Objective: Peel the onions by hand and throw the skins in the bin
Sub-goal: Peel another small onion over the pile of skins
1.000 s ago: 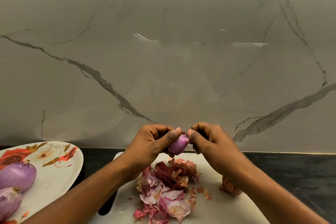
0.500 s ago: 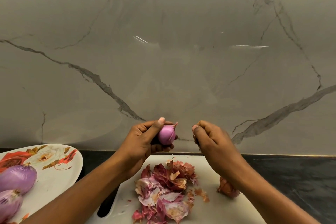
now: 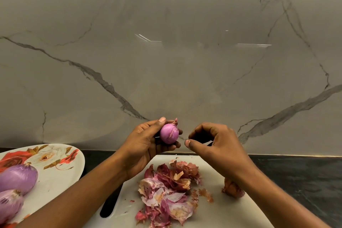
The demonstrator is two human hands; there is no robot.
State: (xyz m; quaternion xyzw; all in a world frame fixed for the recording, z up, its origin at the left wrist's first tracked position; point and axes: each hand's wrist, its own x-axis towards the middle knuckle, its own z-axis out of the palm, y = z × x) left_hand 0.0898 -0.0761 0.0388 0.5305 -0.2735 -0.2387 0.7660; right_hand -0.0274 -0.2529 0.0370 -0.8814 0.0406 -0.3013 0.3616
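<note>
Your left hand [image 3: 146,144] cups a small peeled onion [image 3: 169,133] above the far edge of the cutting board [image 3: 218,209]. Your right hand [image 3: 216,142] hovers just right of the onion, fingers curled, apparently holding nothing. Skins [image 3: 166,190] pile mid-board; the board's right half is mostly bare. A floral plate [image 3: 61,168] sits left of the board. No writing visible.

1. you have one view only, worn on the head, so no second view overlaps it.
2. it faces forward and down at the wall [image 3: 166,52].
3. it sits close above the board [image 3: 218,207].
</note>
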